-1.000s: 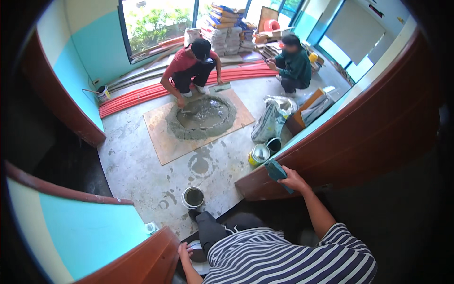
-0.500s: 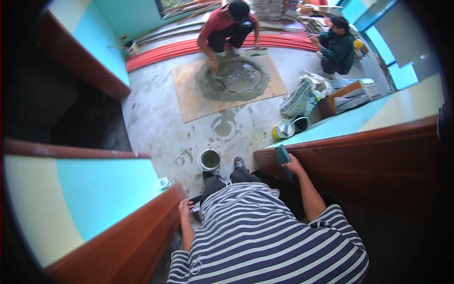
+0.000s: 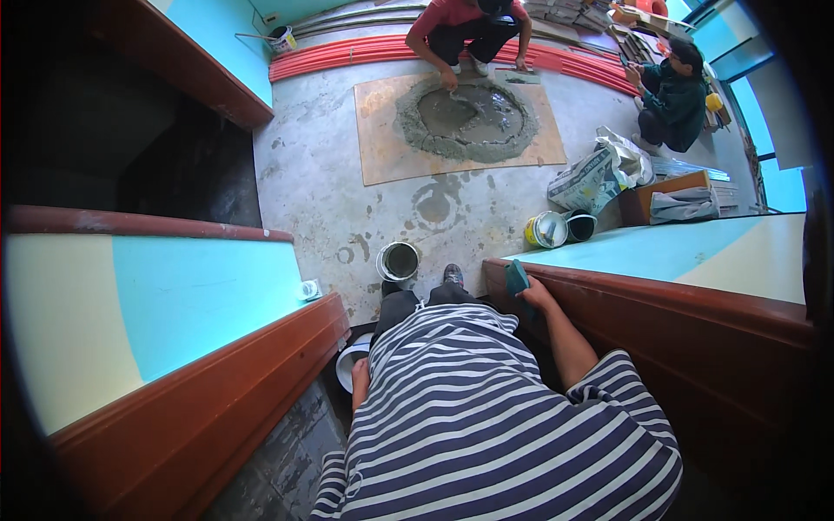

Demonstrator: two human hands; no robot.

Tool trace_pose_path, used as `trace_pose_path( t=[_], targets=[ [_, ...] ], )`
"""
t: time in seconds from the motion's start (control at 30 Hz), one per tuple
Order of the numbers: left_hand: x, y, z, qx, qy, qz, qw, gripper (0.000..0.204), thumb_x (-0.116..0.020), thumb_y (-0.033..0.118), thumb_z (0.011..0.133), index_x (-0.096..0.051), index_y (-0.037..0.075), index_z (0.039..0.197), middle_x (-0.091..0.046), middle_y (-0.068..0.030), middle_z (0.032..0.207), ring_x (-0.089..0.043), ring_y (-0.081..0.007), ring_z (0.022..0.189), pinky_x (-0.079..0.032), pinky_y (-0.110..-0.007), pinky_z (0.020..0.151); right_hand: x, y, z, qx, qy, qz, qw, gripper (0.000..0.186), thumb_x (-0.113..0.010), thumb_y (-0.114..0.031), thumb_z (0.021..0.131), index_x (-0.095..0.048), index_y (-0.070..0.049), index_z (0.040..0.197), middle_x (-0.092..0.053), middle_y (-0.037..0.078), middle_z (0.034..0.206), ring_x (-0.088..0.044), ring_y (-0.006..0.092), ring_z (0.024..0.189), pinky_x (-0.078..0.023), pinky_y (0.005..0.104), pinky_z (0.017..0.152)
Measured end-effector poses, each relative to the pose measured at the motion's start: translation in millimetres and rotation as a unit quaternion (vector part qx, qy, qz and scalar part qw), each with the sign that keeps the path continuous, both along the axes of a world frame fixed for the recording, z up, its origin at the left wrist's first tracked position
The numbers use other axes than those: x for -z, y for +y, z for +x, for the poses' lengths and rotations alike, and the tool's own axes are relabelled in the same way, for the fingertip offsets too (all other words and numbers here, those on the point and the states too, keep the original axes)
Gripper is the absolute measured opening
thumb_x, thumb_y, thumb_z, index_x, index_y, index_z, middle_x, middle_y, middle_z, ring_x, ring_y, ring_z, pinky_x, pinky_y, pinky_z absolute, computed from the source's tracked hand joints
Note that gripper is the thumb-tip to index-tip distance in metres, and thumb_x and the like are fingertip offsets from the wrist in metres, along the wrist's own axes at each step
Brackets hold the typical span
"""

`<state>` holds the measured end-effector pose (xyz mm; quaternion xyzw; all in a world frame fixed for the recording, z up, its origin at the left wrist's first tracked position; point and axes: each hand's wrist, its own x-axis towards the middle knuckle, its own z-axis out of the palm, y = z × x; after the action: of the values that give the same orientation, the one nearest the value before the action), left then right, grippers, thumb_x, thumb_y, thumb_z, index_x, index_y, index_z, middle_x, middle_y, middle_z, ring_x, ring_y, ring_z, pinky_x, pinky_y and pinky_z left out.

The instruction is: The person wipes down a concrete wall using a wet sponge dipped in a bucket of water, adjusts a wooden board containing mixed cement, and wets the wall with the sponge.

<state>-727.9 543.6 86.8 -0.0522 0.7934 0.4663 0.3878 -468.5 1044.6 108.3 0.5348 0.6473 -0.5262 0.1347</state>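
My right hand [image 3: 539, 294] is closed around a flat teal tool [image 3: 516, 278] shaped like a plastering float, beside the brown door frame on the right. Down at my left side, my left hand [image 3: 360, 375] hangs close to a white bucket [image 3: 346, 365] that is partly hidden behind it. Its fingers point down and barely show, so I cannot tell whether they touch the bucket. In front of my feet stands a bucket of grey mortar [image 3: 400, 260].
Brown door frames [image 3: 261, 365] flank me. Ahead, a person [image 3: 473, 39] works wet mortar [image 3: 469, 122] on a plywood board [image 3: 378, 161]. Another person [image 3: 669, 100] squats at right, past a cement bag [image 3: 591, 178] and two pails [image 3: 547, 230]. Red pipes [image 3: 347, 62] lie behind.
The view has shifted, so the room sits higher and further right. My left hand has lowered beside the white bucket, its fingers less visible. The right hand keeps its hold on the teal tool.
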Motion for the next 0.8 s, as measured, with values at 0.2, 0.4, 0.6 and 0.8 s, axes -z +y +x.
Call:
trace_pose_path(
  t=[0.2,0.4,0.6,0.8],
  targets=[
    [-27.3,43.6,-27.1,-0.019,-0.08,-0.031,0.996,0.019,-0.052,0.022,0.089,-0.063,0.008,0.096,-0.059,-0.0001,0.075,-0.049,-0.0073,0.056,-0.04,-0.024,0.047,-8.1,4.0,-15.1,-0.005,-0.007,0.027,1.0,0.046,-0.069,-0.005,0.067,-0.055,-0.001,0.111,-0.062,0.012,0.106,-0.057,0.023,0.101,-0.043,0.0339,0.09],
    [-56.9,60.7,-40.1,-0.073,-0.137,-0.06,0.986,0.019,-0.051,0.026,0.09,-0.059,0.012,0.101,-0.061,-0.0027,0.083,-0.058,-0.0101,0.063,-0.043,-0.023,0.051,7.3,7.7,-11.3,-0.017,0.024,0.024,0.999,0.047,-0.069,-0.007,0.066,-0.055,-0.001,0.111,-0.062,0.013,0.105,-0.057,0.0238,0.1,-0.043,0.034,0.089],
    [-61.5,75.4,-28.5,-0.061,-0.129,-0.083,0.986,0.021,-0.053,0.028,0.089,-0.061,0.012,0.099,-0.062,-0.0015,0.079,-0.057,-0.0095,0.061,-0.042,-0.022,0.05,24.0,13.5,-7.2,-0.009,0.011,0.028,1.0,0.047,-0.07,-0.008,0.066,-0.055,-0.001,0.109,-0.062,0.014,0.105,-0.057,0.0248,0.1,-0.043,0.0344,0.089],
    [-24.9,71.5,-1.0,-0.09,-0.137,-0.049,0.985,0.017,-0.057,0.027,0.086,-0.058,0.011,0.092,-0.061,-0.0017,0.076,-0.055,-0.0095,0.056,-0.04,-0.024,0.046,20.2,3.8,-29.5,0.024,0.03,0.094,0.995,0.045,-0.062,-0.014,0.067,-0.054,-0.006,0.11,-0.06,0.02,0.107,-0.056,0.0346,0.106,-0.043,0.041,0.091]
  ],
)
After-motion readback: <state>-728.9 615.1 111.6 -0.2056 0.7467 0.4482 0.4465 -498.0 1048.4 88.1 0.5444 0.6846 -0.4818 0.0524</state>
